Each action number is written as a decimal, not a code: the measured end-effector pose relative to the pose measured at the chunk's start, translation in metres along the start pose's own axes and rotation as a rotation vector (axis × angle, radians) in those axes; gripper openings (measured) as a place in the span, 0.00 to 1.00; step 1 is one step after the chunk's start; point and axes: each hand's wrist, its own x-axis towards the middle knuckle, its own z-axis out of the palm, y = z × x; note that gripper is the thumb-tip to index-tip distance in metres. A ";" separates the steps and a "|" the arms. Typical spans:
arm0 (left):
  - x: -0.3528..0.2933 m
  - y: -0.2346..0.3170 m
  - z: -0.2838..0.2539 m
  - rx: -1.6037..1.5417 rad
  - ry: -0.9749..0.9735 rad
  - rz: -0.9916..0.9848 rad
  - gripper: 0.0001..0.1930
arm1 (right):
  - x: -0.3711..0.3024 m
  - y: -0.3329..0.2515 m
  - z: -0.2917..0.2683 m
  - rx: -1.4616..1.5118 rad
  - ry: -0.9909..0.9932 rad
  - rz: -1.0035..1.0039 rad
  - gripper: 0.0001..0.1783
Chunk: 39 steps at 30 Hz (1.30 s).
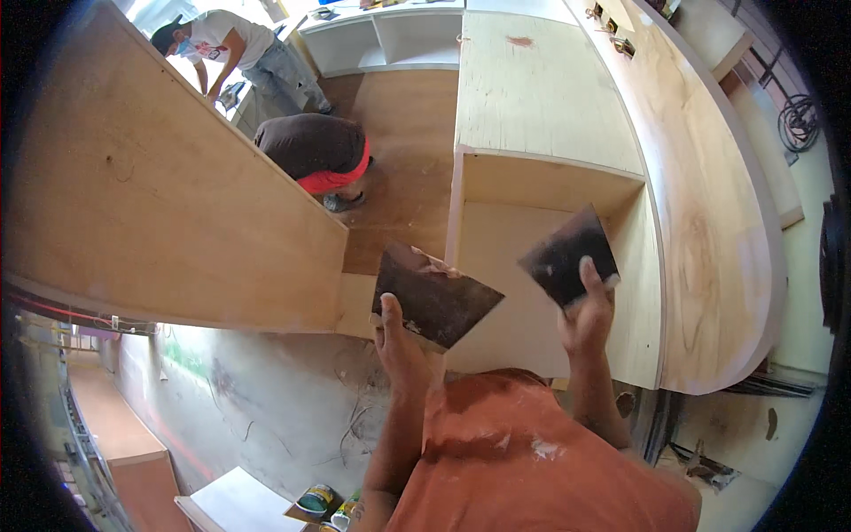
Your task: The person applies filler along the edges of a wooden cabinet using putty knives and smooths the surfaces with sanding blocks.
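My left hand (399,350) grips a dark brown flat board (434,301) by its near left edge, thumb on top. Pale, paste-like smears run along the far edge of this board. In my right hand (588,315) is a smaller black square plate (567,253), pinched with the thumb across its face and held tilted. The two pieces are apart, with a gap between them. Both are in the air above an open plywood compartment (554,168), whose pale inner floor shows beneath.
A large wooden panel (177,195) slants along the left. Curved wooden trim (709,222) borders the right side. Beyond, one person (310,146) bends low and another in a white shirt (257,53) leans over a surface. Paint cans (316,499) stand at lower left.
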 end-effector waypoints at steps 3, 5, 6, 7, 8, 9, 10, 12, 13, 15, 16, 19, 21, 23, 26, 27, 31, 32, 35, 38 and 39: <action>0.005 0.009 -0.004 0.015 0.021 -0.067 0.33 | -0.059 0.001 0.029 -0.317 -0.140 0.119 0.10; 0.024 -0.014 -0.036 0.307 -0.075 0.194 0.23 | -0.069 0.028 0.030 -0.454 -0.159 0.008 0.09; 0.032 -0.021 -0.048 0.575 -0.140 0.474 0.18 | -0.069 0.038 0.026 -0.600 -0.175 -0.058 0.10; 0.031 -0.010 -0.044 0.572 -0.163 0.462 0.18 | -0.072 0.041 0.031 -0.604 -0.153 -0.070 0.10; 0.028 0.007 -0.040 0.518 -0.368 0.397 0.18 | -0.074 0.045 0.040 -0.615 -0.122 -0.050 0.11; 0.026 0.023 -0.035 0.457 -0.576 0.325 0.19 | -0.077 0.047 0.047 -0.625 -0.086 -0.033 0.12; 0.028 0.035 -0.035 0.456 -0.600 0.310 0.19 | -0.079 0.049 0.054 -0.626 -0.060 -0.045 0.12; 0.036 0.054 -0.035 0.620 -0.772 0.386 0.18 | -0.081 0.052 0.066 -0.730 -0.054 -0.040 0.12; 0.042 0.062 -0.038 0.612 -0.789 0.379 0.18 | -0.081 0.054 0.071 -0.734 -0.038 -0.050 0.12; 0.054 0.073 -0.046 0.898 -0.981 0.282 0.18 | -0.084 0.059 0.078 -0.729 -0.058 -0.075 0.12; 0.058 0.078 -0.049 0.889 -0.990 0.280 0.18 | -0.085 0.062 0.080 -0.735 -0.051 -0.083 0.12; 0.073 0.089 -0.063 1.034 -1.131 0.286 0.18 | -0.088 0.073 0.089 -0.726 -0.018 -0.189 0.11; 0.085 0.086 -0.077 1.107 -1.307 0.369 0.18 | -0.080 0.072 0.098 -0.487 0.056 -0.277 0.13; 0.095 0.080 -0.102 1.010 -1.233 0.206 0.19 | -0.062 0.071 0.081 -0.511 0.089 -0.327 0.15; 0.099 0.064 -0.148 0.823 -0.882 -0.029 0.20 | -0.033 0.078 0.063 -0.485 0.051 -0.287 0.17; 0.102 0.058 -0.160 0.712 -0.625 -0.103 0.21 | -0.019 0.082 0.058 -0.482 0.032 -0.236 0.18; 0.129 0.048 -0.211 0.853 -0.499 -0.233 0.22 | 0.029 0.092 0.056 -0.929 -0.075 -0.205 0.19; 0.141 0.038 -0.229 0.791 -0.498 -0.216 0.24 | 0.039 0.091 0.074 -1.126 -0.041 -0.167 0.20; 0.179 -0.007 -0.285 0.661 -0.401 -0.214 0.29 | 0.133 0.102 0.054 -1.531 -0.101 -0.695 0.18; 0.201 -0.067 -0.398 0.592 -0.061 -0.285 0.34 | 0.191 0.113 0.070 -1.845 0.041 -0.816 0.17; 0.193 -0.084 -0.449 0.573 0.051 -0.325 0.36 | 0.198 0.116 0.078 -1.938 0.178 -0.793 0.16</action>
